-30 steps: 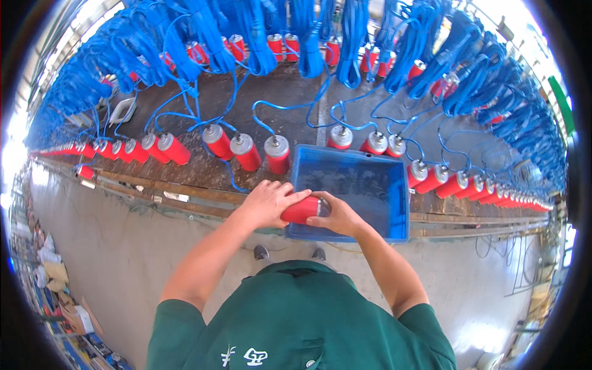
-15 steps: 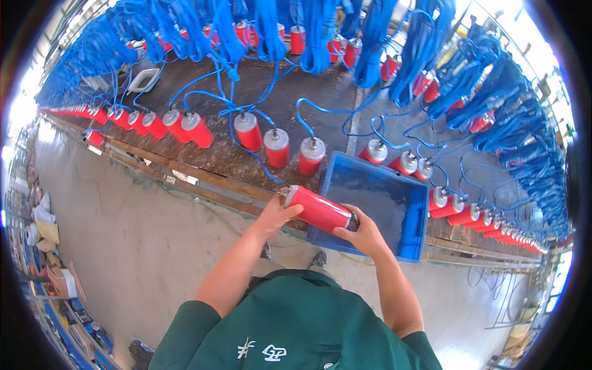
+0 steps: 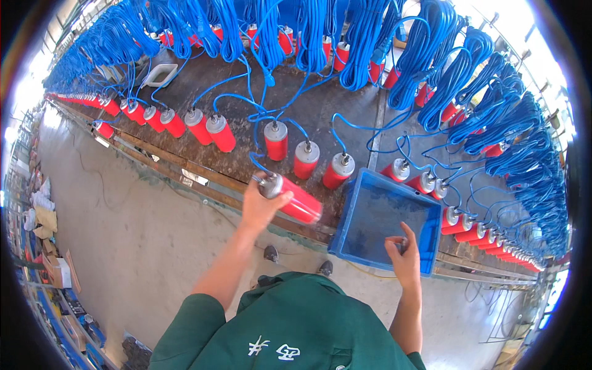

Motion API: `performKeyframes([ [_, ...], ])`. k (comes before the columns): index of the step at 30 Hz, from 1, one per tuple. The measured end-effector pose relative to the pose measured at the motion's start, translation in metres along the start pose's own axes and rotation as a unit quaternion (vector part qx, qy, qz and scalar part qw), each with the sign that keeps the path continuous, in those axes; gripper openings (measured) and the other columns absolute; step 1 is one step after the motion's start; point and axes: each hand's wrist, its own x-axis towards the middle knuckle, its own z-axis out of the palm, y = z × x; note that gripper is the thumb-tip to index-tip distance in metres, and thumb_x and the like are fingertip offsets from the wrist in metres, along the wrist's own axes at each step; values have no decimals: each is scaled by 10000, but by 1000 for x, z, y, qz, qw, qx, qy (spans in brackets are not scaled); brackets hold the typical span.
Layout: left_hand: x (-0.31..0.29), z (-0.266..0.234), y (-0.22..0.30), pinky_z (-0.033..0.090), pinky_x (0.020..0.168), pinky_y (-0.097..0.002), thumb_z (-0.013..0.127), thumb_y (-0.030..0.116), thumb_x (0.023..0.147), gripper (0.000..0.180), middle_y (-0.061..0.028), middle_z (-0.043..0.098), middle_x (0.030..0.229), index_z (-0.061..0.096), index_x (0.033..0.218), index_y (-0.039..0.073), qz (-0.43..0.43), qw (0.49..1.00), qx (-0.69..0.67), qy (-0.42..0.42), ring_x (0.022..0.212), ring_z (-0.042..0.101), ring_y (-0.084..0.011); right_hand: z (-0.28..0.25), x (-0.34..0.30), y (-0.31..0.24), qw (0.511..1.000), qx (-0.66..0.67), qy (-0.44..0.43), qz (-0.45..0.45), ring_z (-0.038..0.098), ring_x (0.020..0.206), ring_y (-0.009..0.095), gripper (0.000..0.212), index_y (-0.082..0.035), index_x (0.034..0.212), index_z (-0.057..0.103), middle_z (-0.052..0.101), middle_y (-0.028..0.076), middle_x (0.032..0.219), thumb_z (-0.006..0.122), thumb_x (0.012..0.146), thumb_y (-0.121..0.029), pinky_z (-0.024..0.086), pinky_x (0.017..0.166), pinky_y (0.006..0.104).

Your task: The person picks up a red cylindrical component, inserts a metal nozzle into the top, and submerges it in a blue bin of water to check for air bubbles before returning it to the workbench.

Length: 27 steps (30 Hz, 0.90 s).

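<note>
My left hand (image 3: 258, 203) is closed round the grey metal end of a red cylinder (image 3: 300, 203), tilted over the bench's front edge. A blue cable runs from that end back onto the bench. The cylinder's other end is slightly blurred and points toward the tray. Over the front part of a blue plastic tray (image 3: 345, 213), my right hand (image 3: 404, 256) pinches a small dark grey part (image 3: 402, 245) between thumb and fingers; most of it is hidden. Just behind the held cylinder stand similar red cylinders with grey caps (image 3: 306, 160), each with a blue cable.
Rows of red cylinders line the front edge of the dark bench (image 3: 246, 102) on both sides. Bundles of coiled blue cable (image 3: 361, 55) hang along the back. A whitish rectangular frame (image 3: 161, 75) lies at the left. Boxes (image 3: 58, 271) and shelving stand far left.
My right hand has come away from the cylinder's end with a small dark part and moved right over the tray. My left hand has shifted left and slightly up with the cylinder.
</note>
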Motion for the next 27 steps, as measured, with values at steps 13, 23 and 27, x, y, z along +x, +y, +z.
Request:
performKeyframes([
  [13, 161, -51, -77, 609, 875, -552, 953, 424, 720, 781, -116, 674, 1302, 585, 1335, 115, 74, 918, 364, 137, 1091, 732, -401, 9, -46, -27, 990, 4, 106, 88, 531, 776, 54, 561, -9, 1527, 538, 753, 36, 982, 733, 1008, -94, 438, 694, 224],
  [23, 171, -52, -95, 594, 913, -563, 939, 399, 750, 867, -181, 678, 1290, 544, 1459, 92, 82, 934, 325, 122, 1141, 700, -445, 37, -44, -28, 990, -40, 108, 82, 468, 622, 14, 490, -15, 1508, 554, 758, 51, 980, 673, 1036, -71, 377, 540, 201],
  [27, 195, -59, -111, 598, 905, -558, 946, 394, 737, 864, -184, 668, 1285, 553, 1427, 52, 126, 923, 320, 176, 1118, 701, -444, 48, -39, -38, 993, -40, 86, 65, 472, 645, 12, 464, -5, 1488, 572, 756, 55, 979, 673, 1039, -67, 379, 556, 197],
])
